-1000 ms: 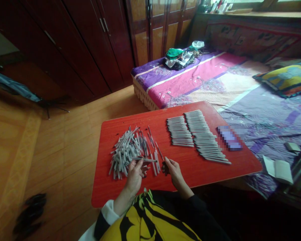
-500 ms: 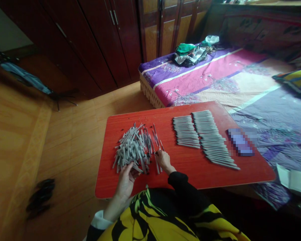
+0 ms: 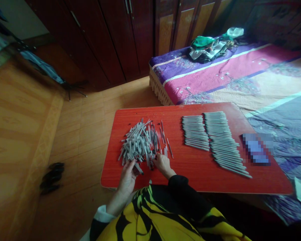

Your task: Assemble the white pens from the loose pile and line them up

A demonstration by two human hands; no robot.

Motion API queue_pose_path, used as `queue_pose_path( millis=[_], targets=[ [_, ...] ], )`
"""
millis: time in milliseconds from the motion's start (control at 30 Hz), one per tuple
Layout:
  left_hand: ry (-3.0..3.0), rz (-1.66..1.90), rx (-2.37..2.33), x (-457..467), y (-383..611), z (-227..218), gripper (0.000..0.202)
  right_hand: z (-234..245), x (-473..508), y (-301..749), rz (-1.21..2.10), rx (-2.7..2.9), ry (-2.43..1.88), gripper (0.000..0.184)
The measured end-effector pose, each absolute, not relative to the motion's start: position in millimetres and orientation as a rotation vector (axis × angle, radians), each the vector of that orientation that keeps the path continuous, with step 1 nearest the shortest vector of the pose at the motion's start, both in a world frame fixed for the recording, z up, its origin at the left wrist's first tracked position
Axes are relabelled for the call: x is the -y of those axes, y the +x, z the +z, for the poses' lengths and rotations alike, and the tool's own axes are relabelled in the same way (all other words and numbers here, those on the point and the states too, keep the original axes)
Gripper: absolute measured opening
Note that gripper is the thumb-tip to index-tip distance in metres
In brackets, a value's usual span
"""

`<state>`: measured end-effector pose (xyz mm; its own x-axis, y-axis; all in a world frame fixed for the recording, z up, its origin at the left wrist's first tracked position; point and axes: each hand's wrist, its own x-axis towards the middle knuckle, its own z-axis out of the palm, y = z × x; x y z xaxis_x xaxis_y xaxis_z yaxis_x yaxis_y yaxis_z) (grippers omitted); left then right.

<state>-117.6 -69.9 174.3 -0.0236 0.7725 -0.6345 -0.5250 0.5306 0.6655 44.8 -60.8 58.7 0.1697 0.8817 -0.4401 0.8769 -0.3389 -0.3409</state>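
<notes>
A loose heap of white-barrelled pens [image 3: 137, 145] lies on the red tabletop [image 3: 190, 182], with several darker thin pens along its right side. My left hand [image 3: 127, 177] rests at the heap's near edge, its fingers among the pens. My right hand [image 3: 163, 166] lies just below the heap's lower right side, fingertips at the pens. Neither hand clearly shows a held pen. To the right, two neat rows of parallel pens [image 3: 193, 133] [image 3: 223, 142] lie with dark tips facing left. A blurred phone [image 3: 256, 149] lies near the table's right end.
A patterned quilt on a low bed [image 3: 215, 77] lies behind and right of the table, with crumpled cloth on it. Dark wooden wardrobes [image 3: 115, 40] stand beyond. A wooden floor [image 3: 77, 134] spreads left, with a dark object [image 3: 51, 177] on it. Yellow-and-black cloth [image 3: 145, 221] covers my lap.
My left hand has dropped the raised pen position and moved down to the heap's near edge. My right hand has moved down beside the heap. The view has turned, shifting the table rightward.
</notes>
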Motion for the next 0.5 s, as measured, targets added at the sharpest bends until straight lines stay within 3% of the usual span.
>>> queue_pose_path(
  millis=[500],
  targets=[
    [0.265,1.005,-1.198,68.5,-112.1,173.7,0.026,62.5,52.4,48.1,0.825,1.788,-2.452,0.025]
  ],
)
